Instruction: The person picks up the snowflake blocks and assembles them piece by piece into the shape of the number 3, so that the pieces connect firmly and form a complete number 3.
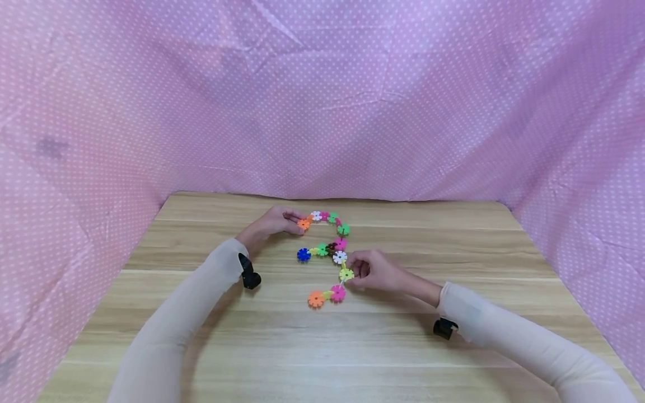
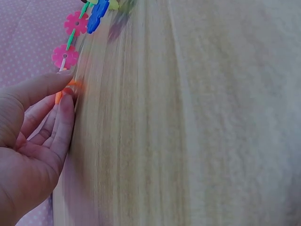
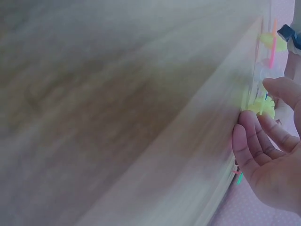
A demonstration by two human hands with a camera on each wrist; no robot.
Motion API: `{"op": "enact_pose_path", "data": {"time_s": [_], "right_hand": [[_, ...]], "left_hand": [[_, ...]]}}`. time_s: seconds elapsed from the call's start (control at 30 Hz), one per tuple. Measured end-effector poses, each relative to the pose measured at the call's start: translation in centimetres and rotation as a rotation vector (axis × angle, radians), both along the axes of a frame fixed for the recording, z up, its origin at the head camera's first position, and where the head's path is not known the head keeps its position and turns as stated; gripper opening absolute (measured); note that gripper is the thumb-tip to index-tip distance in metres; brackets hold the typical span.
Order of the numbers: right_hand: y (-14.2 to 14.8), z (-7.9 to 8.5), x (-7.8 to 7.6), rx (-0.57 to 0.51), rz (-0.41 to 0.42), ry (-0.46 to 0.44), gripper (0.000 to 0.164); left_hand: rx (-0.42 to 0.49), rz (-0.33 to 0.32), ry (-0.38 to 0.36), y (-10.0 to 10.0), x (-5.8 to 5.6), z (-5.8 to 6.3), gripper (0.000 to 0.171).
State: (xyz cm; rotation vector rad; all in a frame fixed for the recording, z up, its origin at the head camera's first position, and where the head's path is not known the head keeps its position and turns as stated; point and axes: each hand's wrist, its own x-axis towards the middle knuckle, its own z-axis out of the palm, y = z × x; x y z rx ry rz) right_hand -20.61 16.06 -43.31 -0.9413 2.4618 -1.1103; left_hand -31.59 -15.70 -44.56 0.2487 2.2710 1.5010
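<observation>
A chain of colourful notched plastic discs lies on the wooden table, curved like a 3. At its far left end, my left hand (image 1: 277,221) pinches an orange disc (image 1: 303,224) between thumb and fingers; the left wrist view shows pink discs (image 2: 65,56) beyond the fingertips. My right hand (image 1: 379,271) is at the chain's right side, its curled fingers and thumb around a yellow disc (image 1: 346,274), just below a white disc (image 1: 340,257). A blue disc (image 1: 303,254) ends the middle branch. Another orange disc (image 1: 316,299) ends the near curve, beside a pink disc (image 1: 338,293).
The wooden table (image 1: 322,358) extends around the chain on all sides. Pink dotted cloth (image 1: 322,112) hangs behind the table and along both sides. Each wrist wears a small black camera, one at the left sleeve (image 1: 221,266) and one at the right sleeve (image 1: 463,308).
</observation>
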Motion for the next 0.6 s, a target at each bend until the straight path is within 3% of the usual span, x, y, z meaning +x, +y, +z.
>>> {"op": "enact_pose_path", "data": {"time_s": [0.6], "right_hand": [[-0.88,-0.06,0.38,0.028,-0.013,0.032,0.023]], "left_hand": [[-0.017,-0.012,0.011,0.11,-0.44,-0.04,0.054]]}}
